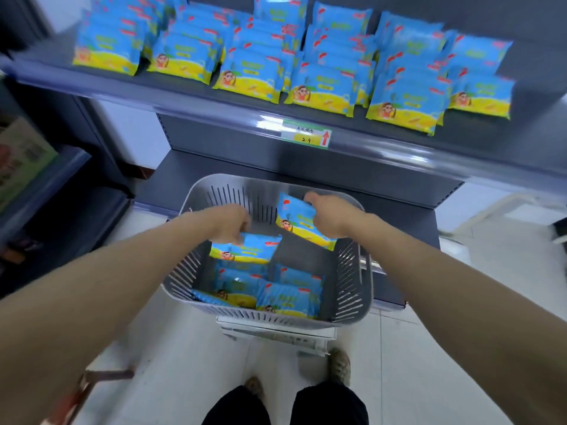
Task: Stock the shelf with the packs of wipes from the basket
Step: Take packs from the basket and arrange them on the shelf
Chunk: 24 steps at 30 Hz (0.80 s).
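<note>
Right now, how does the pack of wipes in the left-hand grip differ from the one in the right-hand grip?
The left pack, in the left-hand grip, hangs lower inside the basket; the right pack, in the right-hand grip, is higher, by the far wall. The left pack lies nearly level; the right pack tilts. Both share one blue-and-yellow design.

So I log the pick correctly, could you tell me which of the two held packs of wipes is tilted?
The pack gripped by the right hand slants down rightward near the basket wall; the left hand holds the other pack level.
</note>
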Tool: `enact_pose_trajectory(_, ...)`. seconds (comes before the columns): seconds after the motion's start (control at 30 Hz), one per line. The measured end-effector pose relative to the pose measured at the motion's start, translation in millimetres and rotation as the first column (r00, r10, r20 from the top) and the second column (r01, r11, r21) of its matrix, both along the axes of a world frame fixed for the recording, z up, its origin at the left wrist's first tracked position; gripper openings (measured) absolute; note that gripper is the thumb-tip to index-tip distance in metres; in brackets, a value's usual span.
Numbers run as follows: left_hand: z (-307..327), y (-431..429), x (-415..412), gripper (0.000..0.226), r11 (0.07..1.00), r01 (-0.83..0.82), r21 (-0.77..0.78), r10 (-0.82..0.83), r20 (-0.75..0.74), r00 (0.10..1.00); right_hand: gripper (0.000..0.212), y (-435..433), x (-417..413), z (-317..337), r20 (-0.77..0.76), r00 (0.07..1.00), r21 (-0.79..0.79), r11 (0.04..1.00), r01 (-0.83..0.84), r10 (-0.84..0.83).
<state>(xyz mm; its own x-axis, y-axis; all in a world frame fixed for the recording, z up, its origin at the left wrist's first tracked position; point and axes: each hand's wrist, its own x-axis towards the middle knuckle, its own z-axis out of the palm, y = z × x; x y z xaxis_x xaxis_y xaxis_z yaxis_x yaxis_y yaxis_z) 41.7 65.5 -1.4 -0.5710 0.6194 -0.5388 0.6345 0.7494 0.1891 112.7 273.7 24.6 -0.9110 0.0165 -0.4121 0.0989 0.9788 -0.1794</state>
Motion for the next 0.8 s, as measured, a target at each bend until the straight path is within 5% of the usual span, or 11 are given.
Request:
enact_pose_trajectory(0.27, 134, 49, 4, 0.015, 0.964, 0.049, 0.263, 0.002, -0.190, 0.982, 0.040, 52, 15, 119, -0.269, 0.963, 0.022, 0.999, 0.025, -0.018)
enact_pose_trajectory(0.47, 194, 128, 17, 0.011, 0.874, 0.151, 0.462, -0.061, -0.203, 0.977, 0.043, 137, 38, 185, -0.433, 0.886, 0.037, 0.979, 0.199, -0.164)
enact_pose_trajectory(0.8, 220, 276, 21, 0.014, 0.785, 0.197, 0.588, -0.079, -0.219, 0.972, 0.041, 290, 35, 198, -0.455, 0.845, 0.102, 0.926, 0.363, -0.281)
